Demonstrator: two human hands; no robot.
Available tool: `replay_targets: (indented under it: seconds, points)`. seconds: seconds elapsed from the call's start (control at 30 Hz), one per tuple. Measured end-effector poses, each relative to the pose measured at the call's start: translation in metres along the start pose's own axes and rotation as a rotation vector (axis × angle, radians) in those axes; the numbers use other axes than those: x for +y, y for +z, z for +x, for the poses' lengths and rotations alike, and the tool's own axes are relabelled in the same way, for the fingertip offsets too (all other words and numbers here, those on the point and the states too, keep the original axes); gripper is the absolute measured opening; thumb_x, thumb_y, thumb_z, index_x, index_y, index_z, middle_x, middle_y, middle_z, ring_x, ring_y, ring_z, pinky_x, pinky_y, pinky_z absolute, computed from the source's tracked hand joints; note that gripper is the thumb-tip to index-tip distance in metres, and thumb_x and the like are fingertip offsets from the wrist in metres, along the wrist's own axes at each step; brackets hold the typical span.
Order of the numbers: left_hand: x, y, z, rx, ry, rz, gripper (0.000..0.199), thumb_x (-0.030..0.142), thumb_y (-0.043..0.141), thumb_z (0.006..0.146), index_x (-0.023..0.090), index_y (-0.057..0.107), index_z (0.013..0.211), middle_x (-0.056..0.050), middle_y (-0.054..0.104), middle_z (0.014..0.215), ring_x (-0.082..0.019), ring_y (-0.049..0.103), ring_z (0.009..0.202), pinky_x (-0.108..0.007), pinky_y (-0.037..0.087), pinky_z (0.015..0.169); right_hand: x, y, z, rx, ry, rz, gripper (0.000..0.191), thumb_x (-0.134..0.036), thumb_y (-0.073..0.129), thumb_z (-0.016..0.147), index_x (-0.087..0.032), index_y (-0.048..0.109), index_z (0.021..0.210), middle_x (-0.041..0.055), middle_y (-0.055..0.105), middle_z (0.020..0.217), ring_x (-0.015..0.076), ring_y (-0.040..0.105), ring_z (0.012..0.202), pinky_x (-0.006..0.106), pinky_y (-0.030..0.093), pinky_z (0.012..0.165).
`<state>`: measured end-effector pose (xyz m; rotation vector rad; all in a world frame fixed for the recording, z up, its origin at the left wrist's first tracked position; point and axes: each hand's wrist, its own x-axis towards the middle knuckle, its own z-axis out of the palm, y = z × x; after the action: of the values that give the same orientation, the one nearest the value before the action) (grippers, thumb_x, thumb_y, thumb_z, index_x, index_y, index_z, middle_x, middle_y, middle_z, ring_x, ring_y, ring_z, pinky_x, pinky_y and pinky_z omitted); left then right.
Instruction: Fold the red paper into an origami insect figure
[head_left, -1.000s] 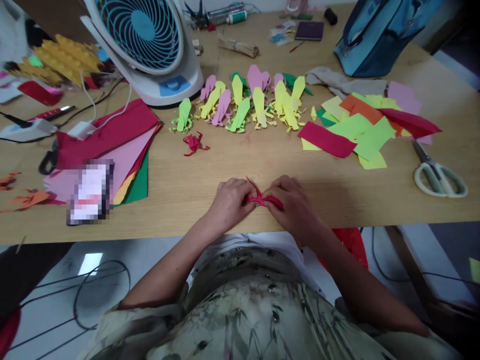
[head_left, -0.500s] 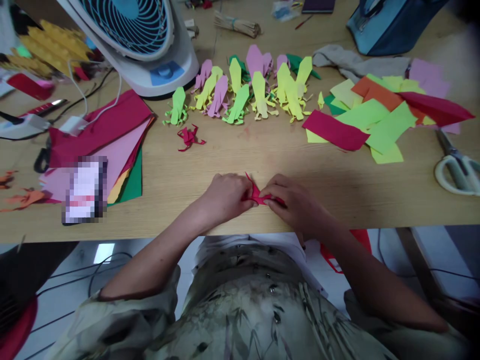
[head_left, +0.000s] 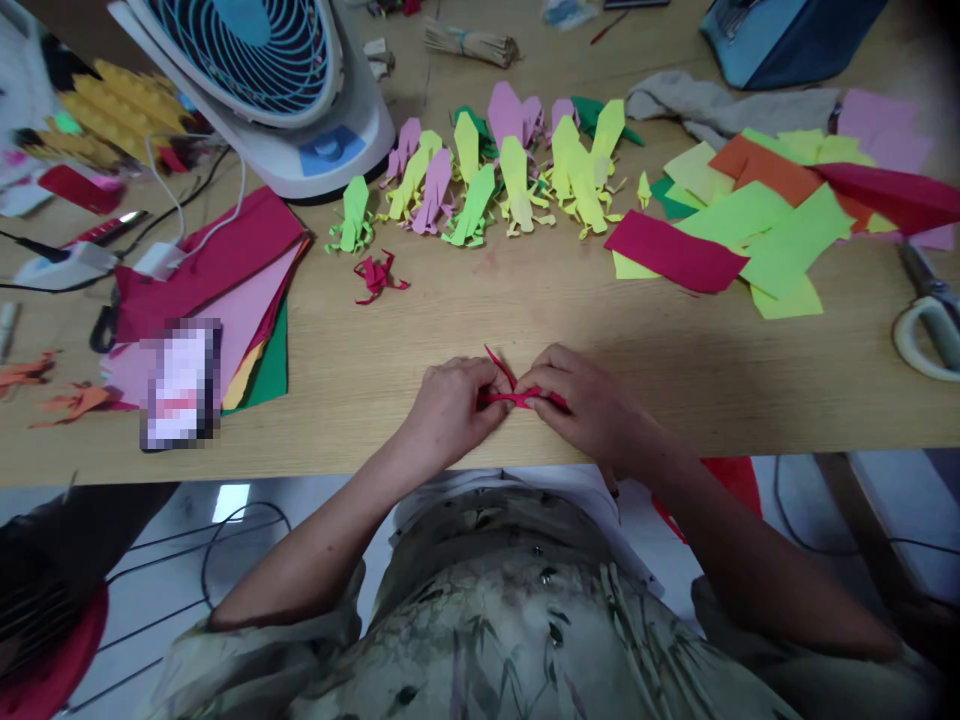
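Note:
A small folded piece of red paper (head_left: 519, 398) is pinched between my two hands near the table's front edge. My left hand (head_left: 459, 402) grips its left side, and a thin red point sticks up beside the fingertips. On the right side, my right hand (head_left: 574, 400) has fingers and thumb closed on the paper. Part of the paper is covered by my fingers. Beyond my hands lies a red folded paper figure (head_left: 380, 277) with thin bent limbs. Behind it stand several folded figures in green, yellow and pink, among them a light green one (head_left: 478, 205).
At the left are a fan (head_left: 337, 150), stacked coloured sheets (head_left: 217, 260), a phone (head_left: 181, 385) and a power strip (head_left: 67, 268). At the right lie loose coloured papers (head_left: 795, 240), scissors (head_left: 930, 335), a grey cloth (head_left: 697, 105) and a blue bag (head_left: 787, 45).
My left fingers have shifted slightly on the red paper, and its upright point now looks thinner and leans left. The camera view has moved a little.

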<state>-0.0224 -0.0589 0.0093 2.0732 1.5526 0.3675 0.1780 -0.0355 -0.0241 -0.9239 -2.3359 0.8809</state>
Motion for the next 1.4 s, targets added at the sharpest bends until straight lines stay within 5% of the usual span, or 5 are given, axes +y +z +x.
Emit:
replay_targets:
  seconds: [0.23, 0.57, 0.73, 1.17, 1.4]
  points:
    - [0.003, 0.006, -0.007, 0.091, 0.025, -0.051, 0.011, 0.009, 0.062, 0.081, 0.018, 0.066, 0.081, 0.0, 0.068, 0.082, -0.013, 0.059, 0.071, -0.026, 0.04, 0.066, 0.0, 0.0, 0.001, -0.008, 0.001, -0.005, 0.013, -0.01, 0.056, 0.092, -0.018, 0.066, 0.094, 0.0068, 0.059, 0.096, 0.0199, 0.057, 0.09, 0.033, 0.044, 0.079]
    - [0.001, 0.032, -0.022, 0.309, 0.134, 0.242, 0.01, 0.017, 0.058, 0.09, 0.019, 0.064, 0.083, -0.004, 0.06, 0.081, -0.019, 0.057, 0.078, -0.03, 0.042, 0.069, -0.003, -0.001, 0.0, 0.005, -0.001, -0.008, 0.013, -0.012, 0.054, 0.093, -0.019, 0.062, 0.086, 0.0054, 0.056, 0.092, 0.019, 0.055, 0.087, 0.032, 0.043, 0.077]
    - [-0.001, 0.027, -0.014, 0.291, 0.098, 0.044, 0.006, 0.016, 0.062, 0.087, 0.018, 0.065, 0.083, -0.003, 0.065, 0.082, -0.017, 0.059, 0.078, -0.029, 0.044, 0.071, -0.001, 0.0, 0.0, 0.009, -0.01, -0.017, 0.011, -0.012, 0.055, 0.092, -0.019, 0.061, 0.086, 0.0058, 0.057, 0.094, 0.0196, 0.056, 0.089, 0.033, 0.043, 0.078]
    - [0.014, 0.018, -0.003, 0.037, 0.025, 0.384, 0.01, 0.017, 0.057, 0.091, 0.015, 0.066, 0.087, -0.009, 0.067, 0.088, -0.023, 0.061, 0.084, -0.035, 0.049, 0.079, 0.001, 0.0, 0.001, 0.015, 0.003, -0.02, 0.011, -0.009, 0.056, 0.09, -0.019, 0.062, 0.088, 0.0056, 0.059, 0.093, 0.0198, 0.057, 0.089, 0.032, 0.044, 0.078]
    - [0.004, 0.031, -0.016, 0.249, 0.174, 0.461, 0.014, 0.018, 0.055, 0.094, 0.015, 0.066, 0.087, -0.008, 0.064, 0.084, -0.022, 0.055, 0.083, -0.034, 0.046, 0.076, -0.001, 0.001, 0.001, 0.028, 0.01, -0.016, 0.012, -0.008, 0.056, 0.089, -0.018, 0.063, 0.089, 0.0058, 0.059, 0.093, 0.0201, 0.057, 0.09, 0.032, 0.044, 0.078]
